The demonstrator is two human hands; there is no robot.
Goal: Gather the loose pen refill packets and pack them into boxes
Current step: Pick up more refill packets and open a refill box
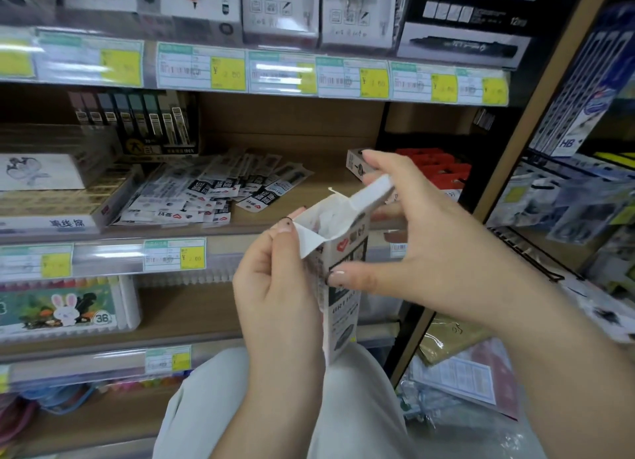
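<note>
Shelf unit [275, 225] fills the frame, price tags along each edge. Middle shelf, centre-left of frame: loose refill packets [206, 194] fanned out in an overlapping pile, not yet gathered. They lie flat and within easy reach, so probably staged for packing.

Centre of frame, over the person's lap: box [343, 262], held upright, top end open, flaps folded out. Inside looks white; can't tell whether any packets are in it.

Right hand [429, 252]: fingers spread wide, index and thumb tips on the long top flap, pulling it back; a lower finger presses the box's side. Looks like it's keeping the mouth clear for loading.

Left hand [278, 286]: curled round the box's left side, thumb pinching the small side flap outward. This hand takes the weight.

Judgement: box is being opened, packing not started. Next move likely needs one hand freed to collect packets; the flaps may spring shut when released.
</note>
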